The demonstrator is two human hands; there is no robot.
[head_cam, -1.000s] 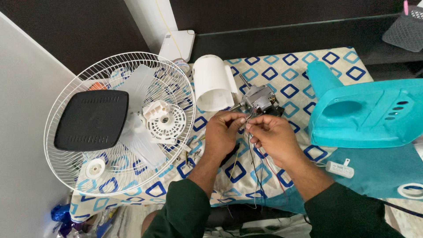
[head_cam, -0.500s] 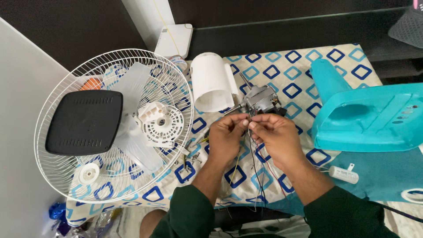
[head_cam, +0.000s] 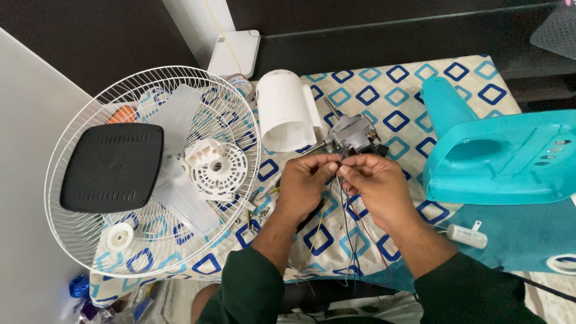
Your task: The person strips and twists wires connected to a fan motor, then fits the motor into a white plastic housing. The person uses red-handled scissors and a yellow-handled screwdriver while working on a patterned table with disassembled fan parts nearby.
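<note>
My left hand and my right hand meet at the fingertips over a patterned cloth, pinching thin wires between them. The wires run from a small grey fan motor lying just beyond my fingers and trail down toward my lap. Both sleeves are dark green.
A white wire fan guard with a black plate and white plastic parts lies at left. A white cylindrical cover sits beside the motor. A turquoise fan base is at right, a small white capacitor below it. Screws lie near my left wrist.
My hands stay joined at the wires near the motor with little finger movement. The view has shifted slightly, so the whole scene sits a bit differently in frame.
</note>
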